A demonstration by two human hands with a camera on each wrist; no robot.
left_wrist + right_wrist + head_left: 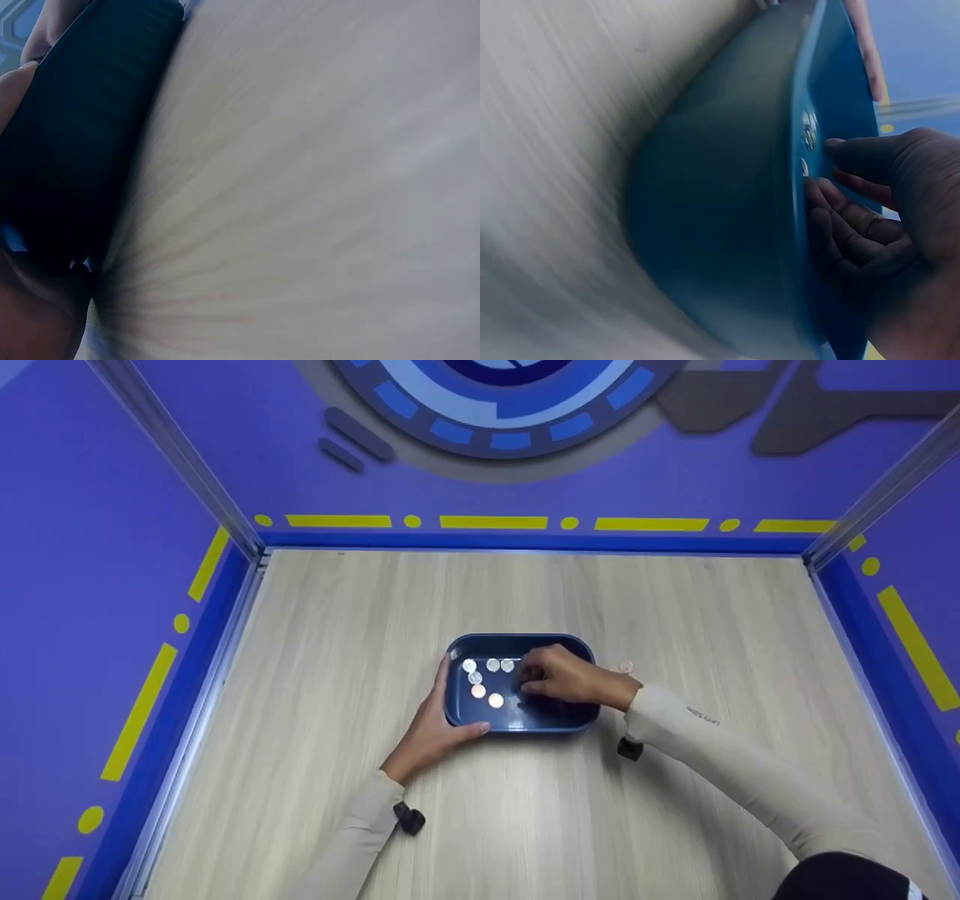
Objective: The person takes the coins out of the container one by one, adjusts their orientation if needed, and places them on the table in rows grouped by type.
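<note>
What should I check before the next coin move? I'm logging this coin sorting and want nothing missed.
1. Left hand steadies the tray at its left end: ok.
2. Right hand is over the tray: ok.
3. Coin in the right hand's grip: cannot tell, fingers hide it.
4. Coins lie flat inside the tray: ok.
5. One coin lies on the table outside the tray: not ok.

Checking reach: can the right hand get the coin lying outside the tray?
Probably yes. The coin lies on bare table just beside the right hand's wrist, nothing between them. That hand is inside the tray; the left hand holds the tray's other end.
</note>
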